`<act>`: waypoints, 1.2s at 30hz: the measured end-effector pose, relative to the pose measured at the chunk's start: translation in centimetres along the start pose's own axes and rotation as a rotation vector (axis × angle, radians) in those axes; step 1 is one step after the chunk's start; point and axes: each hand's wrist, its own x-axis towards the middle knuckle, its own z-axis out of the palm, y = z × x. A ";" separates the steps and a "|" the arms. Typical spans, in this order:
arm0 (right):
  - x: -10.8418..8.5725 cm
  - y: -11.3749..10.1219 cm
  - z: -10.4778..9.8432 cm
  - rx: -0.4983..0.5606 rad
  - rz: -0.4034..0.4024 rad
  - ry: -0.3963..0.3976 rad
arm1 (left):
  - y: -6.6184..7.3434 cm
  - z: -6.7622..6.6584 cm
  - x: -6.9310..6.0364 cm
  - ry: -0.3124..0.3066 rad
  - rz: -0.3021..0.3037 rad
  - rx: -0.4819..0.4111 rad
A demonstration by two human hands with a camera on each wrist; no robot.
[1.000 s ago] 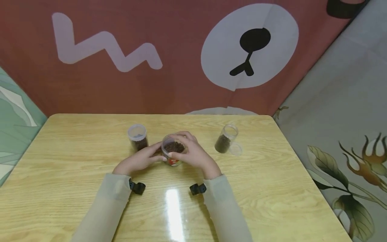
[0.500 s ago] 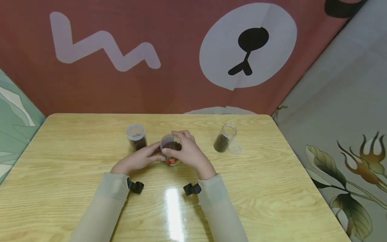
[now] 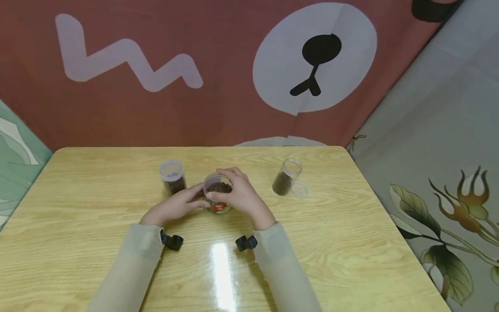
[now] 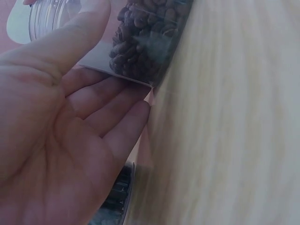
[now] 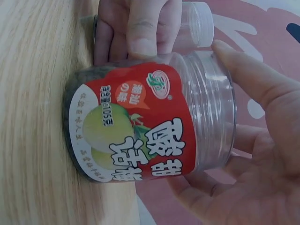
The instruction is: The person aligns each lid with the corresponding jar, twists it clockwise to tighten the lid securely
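A clear plastic jar [image 3: 220, 208] with a red printed label stands upright on the table between my hands. No lid covers its mouth, and dark brown beans that look like coffee beans [image 4: 140, 42] fill its lower part. My left hand [image 3: 173, 206] holds the jar's left side, thumb at the front and fingers behind. With my right hand [image 3: 242, 197] I grip the jar near its rim, thumb on the near side and fingers on the far side. The label [image 5: 140, 117] faces the right wrist camera. Part of the far rim is hidden by my right fingers.
A tall clear jar [image 3: 172, 175] with a lid on and dark contents stands just beyond my left hand. To the right stands another clear jar [image 3: 286, 177], uncovered and partly filled with dark bits. A clear round lid [image 3: 299, 190] lies beside it on the wooden table [image 3: 343, 242].
My right hand has shifted slightly left around the jar's rim, its thumb now farther across the front. The left hand keeps its hold. The whole head view has drifted a little.
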 end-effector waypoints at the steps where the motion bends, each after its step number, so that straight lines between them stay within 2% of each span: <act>1: 0.1 0.0 0.0 -0.008 -0.006 -0.005 | 0.0 0.0 0.0 0.003 0.005 0.007; 9: 0.2 0.6 -0.2 -0.017 -0.060 -0.039 | 0.4 -0.2 0.2 0.019 0.050 0.061; 14: 0.1 0.8 -0.2 -0.010 -0.094 -0.049 | 0.3 -0.2 0.1 0.029 0.034 0.089; 19: 0.1 1.0 -0.1 0.012 -0.080 -0.034 | 0.2 0.0 0.0 0.034 0.013 0.054; 23: 0.0 0.9 -0.2 0.017 -0.068 -0.017 | 0.4 0.0 -0.2 0.034 -0.027 0.005; 28: -0.3 0.7 -0.6 -0.043 -0.067 -0.004 | 0.6 0.3 0.2 0.033 -0.041 -0.009; 36: -0.6 0.2 -0.5 -0.145 -0.067 0.010 | 0.2 0.7 0.3 0.037 0.011 0.017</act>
